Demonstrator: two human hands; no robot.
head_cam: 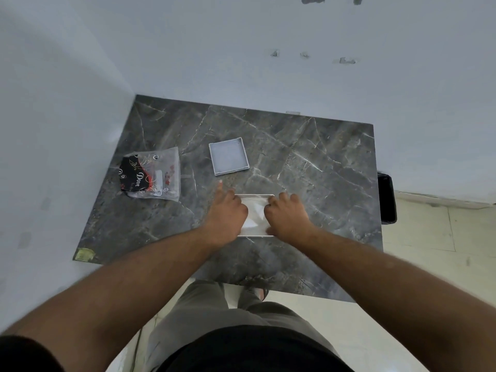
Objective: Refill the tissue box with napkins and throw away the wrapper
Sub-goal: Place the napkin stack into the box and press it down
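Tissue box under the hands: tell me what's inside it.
White napkins show inside the tissue box, between the left hand and right hand. Both hands cover the box's sides, hiding how full it is.

Dark grey marble-patterned tabletop [308,162], streaked with thin white and pale tan veins; yellowish patch [85,254] at its near left corner. Clear wrapper [158,174], printed black with white lettering and swirls, plus red-orange accents and small red marks on the transparent part. Light grey lid [229,156], plain, unpatterned. White tissue box [255,196] with white napkins [255,213] inside, both plain. Black bin [387,198] past the right table edge. Pale bluish-white walls [241,49], with a few small grey chipped spots. Cream floor tiles [442,237]. Olive-grey trousers [204,312], black shirt [249,350].
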